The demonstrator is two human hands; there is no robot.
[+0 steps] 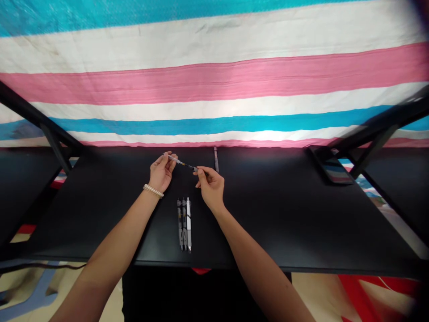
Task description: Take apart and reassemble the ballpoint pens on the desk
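Between both hands, above the black table [268, 205], a thin pen or refill [182, 163] slants down to the right; its left part is pale, its right part dark. My left hand [162, 172], with a beaded bracelet on the wrist, pinches the pale end. The fingers of my right hand [211, 184] are closed on the dark end. Below the hands, three pens lie side by side: two dark ones, the left pen [180, 225] and the middle pen [184, 225], and a white and grey pen [189, 225] on the right.
Another pen [216, 159] lies near the table's back edge, just behind my right hand. A dark phone-like slab [330, 165] rests at the back right. Black slanted bars stand at both sides, and a striped sheet [214, 80] hangs behind the table.
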